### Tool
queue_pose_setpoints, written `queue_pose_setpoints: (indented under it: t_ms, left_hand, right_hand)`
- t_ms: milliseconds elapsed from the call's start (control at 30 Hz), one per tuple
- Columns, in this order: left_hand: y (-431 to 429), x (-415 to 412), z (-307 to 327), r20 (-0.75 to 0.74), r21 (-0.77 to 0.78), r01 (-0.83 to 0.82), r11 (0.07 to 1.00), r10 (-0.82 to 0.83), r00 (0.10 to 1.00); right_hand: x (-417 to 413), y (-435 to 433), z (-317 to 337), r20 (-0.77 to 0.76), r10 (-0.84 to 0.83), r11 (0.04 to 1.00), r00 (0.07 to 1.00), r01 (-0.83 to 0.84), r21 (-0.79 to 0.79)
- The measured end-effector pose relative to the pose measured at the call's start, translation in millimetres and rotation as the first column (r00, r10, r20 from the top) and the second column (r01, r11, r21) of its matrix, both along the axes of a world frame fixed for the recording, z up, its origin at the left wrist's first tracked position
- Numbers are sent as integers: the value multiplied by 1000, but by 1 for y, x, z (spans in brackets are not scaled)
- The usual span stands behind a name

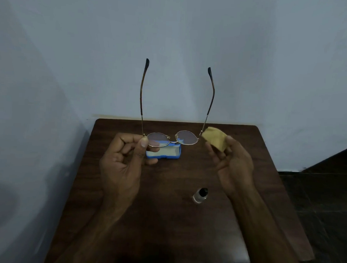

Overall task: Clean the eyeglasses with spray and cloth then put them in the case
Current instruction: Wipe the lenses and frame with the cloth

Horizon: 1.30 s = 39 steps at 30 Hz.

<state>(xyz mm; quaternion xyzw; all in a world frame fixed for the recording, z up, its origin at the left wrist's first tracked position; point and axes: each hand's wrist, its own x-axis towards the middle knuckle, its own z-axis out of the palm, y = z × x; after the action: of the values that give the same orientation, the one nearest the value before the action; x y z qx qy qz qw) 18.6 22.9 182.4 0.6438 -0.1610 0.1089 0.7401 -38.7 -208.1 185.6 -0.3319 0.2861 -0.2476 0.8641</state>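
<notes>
Eyeglasses [185, 137]: one pair, up in the air over the far half of the surface [164, 220], not in the case.

One pale blue-grey wall [172, 41] fills the back and left. One dark wooden surface is pushed against it, with a strip of dark floor [324, 197] to the right.

Two bare hands come in from the bottom edge. The left hand [121, 165] is palm toward the camera. Its thumb and forefinger pinch the frame at the left hinge, and its other fingers [128, 147] are curled in. The right hand [232, 167] is well apart from the left. Its fingers are closed on the cloth, which sits between thumb and fingertips.

The pair has two round lenses in a thin metal rim. Two temples are unfolded and point up and away from the person, both with dark tips.

One yellow cloth [215, 140] is bunched up at the right hinge. Cannot tell if it touches the frame or sits just beside it.

One blue case [163, 151] lies open on the surface with a pale inside. It is partly seen through the left lens and partly hidden by the left fingers.

One small spray bottle [200, 195] with a dark top and silvery body stands on the surface. It is nearer the person, between the forearms and closer to the right one, and no hand touches it.
</notes>
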Motion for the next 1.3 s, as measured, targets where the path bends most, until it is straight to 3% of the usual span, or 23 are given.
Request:
queue_pose_setpoints:
  t_ms: [100, 300, 567, 800, 933, 1067, 1300]
  left_hand:
    - [0, -3, 2, 5, 27, -4, 1000, 3, 1000]
    - [-4, -9, 3, -18, 32, -18, 999, 18, 1000]
    - [-8, -15, 7, -74, 0, -48, 999, 48, 996]
    - [-14, -19, 8, -129, -32, -23, 999, 19, 991]
    - [-14, -20, 7, -105, -21, 1, 1000, -3, 994]
    - [-13, -20, 8, -71, 20, 40, 999, -38, 997]
    - [-5, -11, 17, 89, 189, 65, 980, -83, 993]
  right_hand:
    - [1, 17, 24, 88, 23, 999, 996, -20, -34]
    - [0, 51, 42, 133, 78, 951, 988, -34, -308]
    - [-5, 54, 28, 126, 120, 937, 985, -70, -343]
    - [-7, 52, 21, 160, 89, 835, 983, 14, -550]
    - [-6, 48, 23, 157, -11, 818, 988, 99, -566]
    - [-6, 47, 28, 212, -4, 821, 977, 124, -557]
    - [-8, 43, 50, 240, -25, 756, 970, 176, -631]
